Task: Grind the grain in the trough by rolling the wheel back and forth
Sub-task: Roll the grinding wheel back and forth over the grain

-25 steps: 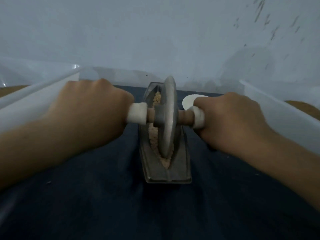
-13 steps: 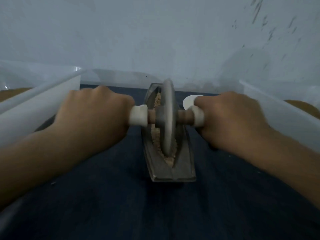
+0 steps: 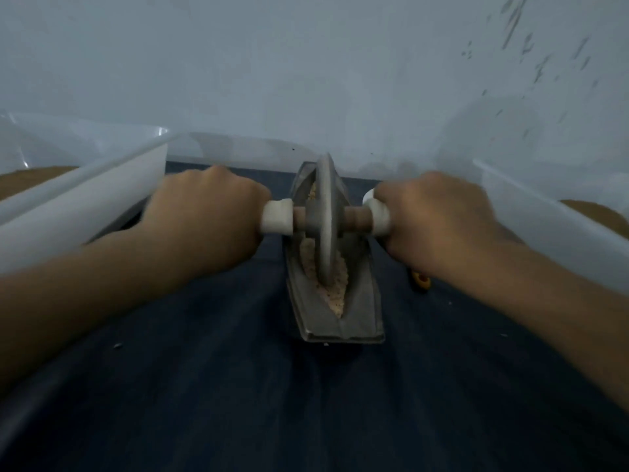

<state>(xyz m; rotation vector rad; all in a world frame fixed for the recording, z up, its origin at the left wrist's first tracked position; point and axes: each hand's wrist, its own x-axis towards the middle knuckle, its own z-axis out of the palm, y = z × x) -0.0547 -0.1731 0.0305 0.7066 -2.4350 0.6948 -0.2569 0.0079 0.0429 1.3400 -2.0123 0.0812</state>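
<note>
The metal wheel (image 3: 326, 219) stands upright in the narrow trough (image 3: 360, 301), towards its far half, with crushed grain (image 3: 335, 294) lying at the near end. The left grip (image 3: 204, 216) and right grip (image 3: 432, 219) each curl tight round a white-sleeved end of the axle (image 3: 357, 216). The wheel looks heavy, rigid and prone to tipping, so holding both axle ends evenly suits it.

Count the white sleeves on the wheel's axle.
2. One white sleeve sits left of the wheel, gripped by the left hand; the other sits right of it, gripped by the right hand. Their outer ends are hidden.
</note>
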